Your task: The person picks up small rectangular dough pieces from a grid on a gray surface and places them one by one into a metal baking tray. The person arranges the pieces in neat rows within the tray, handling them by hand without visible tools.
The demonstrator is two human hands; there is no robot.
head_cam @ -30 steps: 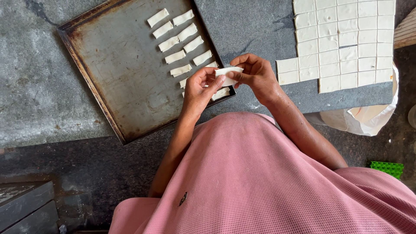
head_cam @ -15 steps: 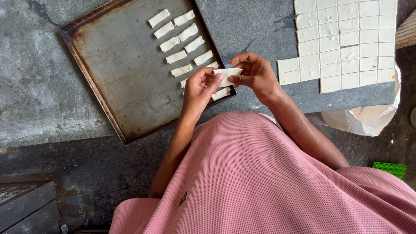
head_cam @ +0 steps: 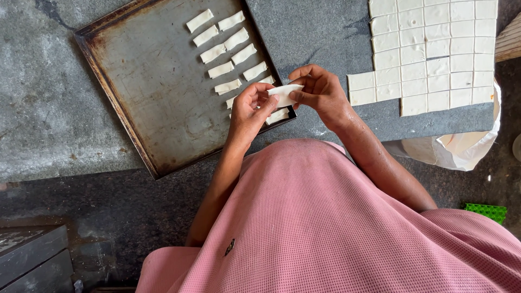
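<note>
1. Left hand [head_cam: 247,111] and right hand [head_cam: 320,92] both pinch one dough strip [head_cam: 285,93] between fingertips.
2. The strip runs left to right, held over the tray's [head_cam: 135,108] near corner.
3. Folded pieces [head_cam: 230,54] lie just beyond; cut dough squares [head_cam: 429,54] sit right on the counter [head_cam: 43,108].
</note>
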